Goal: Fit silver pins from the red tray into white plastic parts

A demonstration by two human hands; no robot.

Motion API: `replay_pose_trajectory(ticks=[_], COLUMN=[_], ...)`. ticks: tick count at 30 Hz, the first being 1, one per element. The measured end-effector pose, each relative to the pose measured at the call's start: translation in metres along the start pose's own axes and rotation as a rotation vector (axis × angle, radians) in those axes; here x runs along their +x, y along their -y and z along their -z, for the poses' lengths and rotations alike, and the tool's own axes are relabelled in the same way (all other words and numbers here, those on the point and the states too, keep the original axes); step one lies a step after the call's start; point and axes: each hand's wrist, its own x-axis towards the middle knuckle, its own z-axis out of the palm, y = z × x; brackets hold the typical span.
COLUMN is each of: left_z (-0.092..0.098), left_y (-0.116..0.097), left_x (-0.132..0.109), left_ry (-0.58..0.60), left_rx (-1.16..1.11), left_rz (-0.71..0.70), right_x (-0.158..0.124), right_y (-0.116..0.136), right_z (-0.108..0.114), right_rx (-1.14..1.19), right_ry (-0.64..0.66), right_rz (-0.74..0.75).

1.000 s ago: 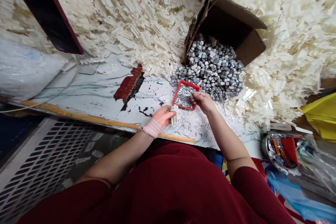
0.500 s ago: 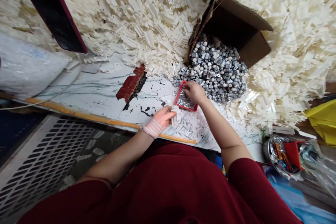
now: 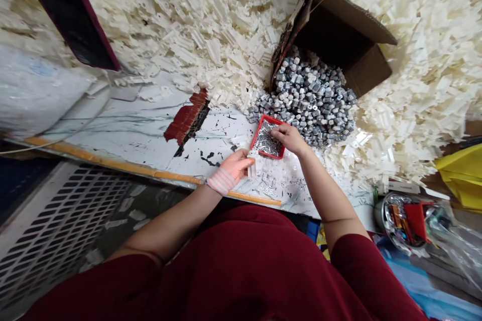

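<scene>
Red plastic tray point(image 3: 257, 133) has been reached further into by the right hand point(image 3: 289, 139), its nearly closed fingers point(image 3: 273, 131) over metal pins point(image 3: 264, 144), any hold unclear, while a white plastic part point(image 3: 251, 169) stays pinched by the left hand point(image 3: 233, 168) just left of the tray.

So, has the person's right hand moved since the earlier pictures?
Yes: the right hand has drawn back from over the middle of the shallow red plastic tray, toward the tray's right edge.
</scene>
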Motion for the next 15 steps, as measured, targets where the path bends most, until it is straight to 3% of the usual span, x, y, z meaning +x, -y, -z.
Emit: replay_pose_trajectory(ticks=[4, 7, 9, 12, 15], left_z=[-0.006, -0.010, -0.011, -0.013, -0.013], left_y=[-0.003, -0.001, 0.002, 0.007, 0.011], left_x=[-0.002, -0.003, -0.003, -0.003, -0.004], left_ry=[-0.005, -0.019, -0.032, -0.045, -0.034], left_rx=[0.013, 0.058, 0.095, 0.162, 0.216], left_rz=[-0.036, -0.065, -0.074, -0.102, -0.120], right_x=[-0.027, -0.049, -0.061, -0.073, -0.079], right_y=[0.010, 0.020, 0.026, 0.031, 0.032], right_z=[-0.010, -0.023, -0.027, -0.025, -0.021], right_rx=[-0.188, -0.476, -0.526, -0.335, 0.004], right_ry=[0.032, 0.112, 0.157, 0.123, 0.024], right_rz=[0.043, 0.150, 0.224, 0.246, 0.142])
